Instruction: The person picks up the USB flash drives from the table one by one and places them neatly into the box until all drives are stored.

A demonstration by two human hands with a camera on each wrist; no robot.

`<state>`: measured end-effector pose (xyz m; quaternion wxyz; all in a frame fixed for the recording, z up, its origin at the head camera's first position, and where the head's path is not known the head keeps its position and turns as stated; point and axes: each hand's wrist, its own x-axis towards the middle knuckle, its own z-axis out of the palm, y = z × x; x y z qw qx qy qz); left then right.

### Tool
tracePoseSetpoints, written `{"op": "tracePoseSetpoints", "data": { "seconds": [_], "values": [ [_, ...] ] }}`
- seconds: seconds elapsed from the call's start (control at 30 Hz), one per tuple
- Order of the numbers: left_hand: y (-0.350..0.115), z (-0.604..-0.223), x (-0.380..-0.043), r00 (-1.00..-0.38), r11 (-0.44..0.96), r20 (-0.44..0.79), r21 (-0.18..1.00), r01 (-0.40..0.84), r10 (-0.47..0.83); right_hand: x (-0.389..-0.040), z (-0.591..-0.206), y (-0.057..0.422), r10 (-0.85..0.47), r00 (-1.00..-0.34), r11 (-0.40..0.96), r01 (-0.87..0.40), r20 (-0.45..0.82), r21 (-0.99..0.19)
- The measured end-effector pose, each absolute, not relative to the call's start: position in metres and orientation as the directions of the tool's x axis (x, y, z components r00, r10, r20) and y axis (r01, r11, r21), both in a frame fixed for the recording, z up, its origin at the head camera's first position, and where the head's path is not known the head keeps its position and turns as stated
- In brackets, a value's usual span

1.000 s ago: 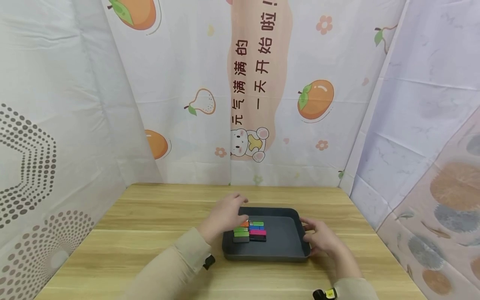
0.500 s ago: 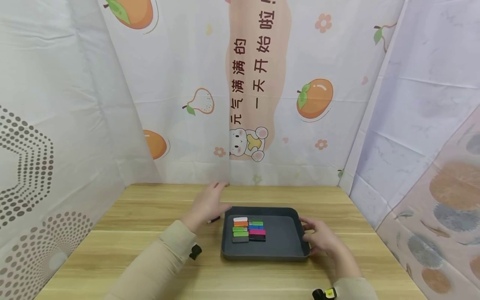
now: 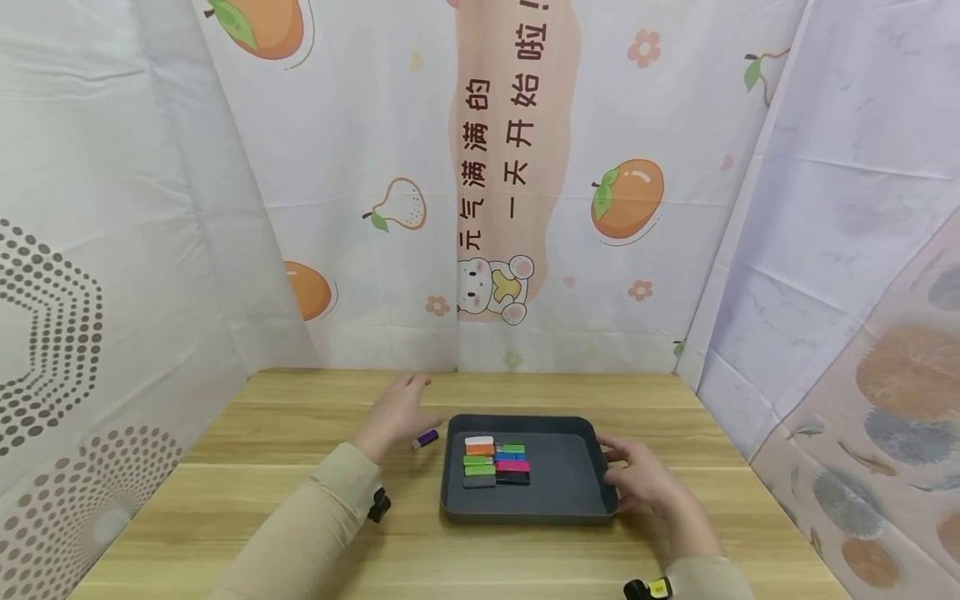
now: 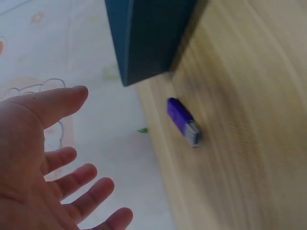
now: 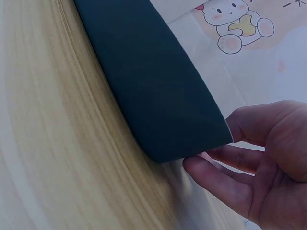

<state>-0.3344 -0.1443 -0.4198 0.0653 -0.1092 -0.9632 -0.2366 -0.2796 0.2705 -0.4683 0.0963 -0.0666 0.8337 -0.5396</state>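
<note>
My left hand [image 3: 393,417] hovers over the table just left of the dark grey tray [image 3: 570,518], holding nothing. In the left wrist view, its thumb and fingers [image 4: 91,196] are spread apart. A purple USB stick [image 4: 181,116] with a metal plug lies on the wood beside the tray, apart from the hand. My right hand [image 3: 648,479] holds the tray's right end, the thumb at the rim and the fingers [image 5: 218,179] against the outer wall. Two columns of USB sticks lie in the tray's left half, among them a pink one [image 3: 513,467] and a white one [image 3: 479,440].
The wooden table [image 3: 247,467] extends around the tray on all sides. A printed curtain [image 3: 375,275] hangs along its back edge, and more cloth [image 3: 780,333] closes off the sides. The tray's right half shows bare floor.
My left hand has drawn back leftward from above the tray's left side, uncovering the USB sticks there and the purple one on the table. The right hand stays at the tray's end.
</note>
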Motion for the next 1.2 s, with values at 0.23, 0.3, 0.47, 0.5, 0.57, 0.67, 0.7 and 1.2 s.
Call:
{"op": "tracePoseSetpoints", "data": {
  "seconds": [0.23,0.3,0.47,0.5,0.57,0.67,0.7,1.2],
  "values": [
    [-0.153,-0.435,-0.334,-0.987,0.861,0.068,0.483,0.161,0.146,-0.280,-0.471,0.270,-0.233,-0.969,0.384,-0.013,-0.083,-0.923],
    [-0.153,-0.440,-0.334,-0.990,0.863,0.043,0.486,0.140,0.136,-0.279,-0.472,0.270,-0.234,-0.969,0.381,-0.012,-0.084,-0.924],
    [-0.154,-0.447,-0.335,-0.989,0.887,0.018,0.441,0.138,0.145,-0.279,-0.472,0.270,-0.228,-0.970,0.384,-0.008,-0.086,-0.923],
    [-0.154,-0.449,-0.335,-0.989,0.891,0.014,0.431,0.140,0.148,-0.279,-0.472,0.270,-0.228,-0.970,0.384,-0.008,-0.087,-0.923],
    [-0.154,-0.450,-0.335,-0.988,0.899,0.002,0.413,0.142,0.155,-0.279,-0.472,0.271,-0.224,-0.971,0.385,-0.003,-0.090,-0.923],
    [-0.153,-0.452,-0.335,-0.988,0.902,-0.032,0.412,0.126,0.152,-0.279,-0.472,0.271,-0.222,-0.970,0.389,0.000,-0.094,-0.921],
    [-0.152,-0.452,-0.335,-0.987,0.901,-0.044,0.416,0.120,0.152,-0.279,-0.472,0.271,-0.222,-0.970,0.390,0.001,-0.095,-0.921],
    [-0.149,-0.462,-0.338,-0.985,0.899,-0.066,0.422,0.118,0.160,-0.281,-0.472,0.272,-0.232,-0.969,0.376,-0.010,-0.084,-0.927]
  ]
}}
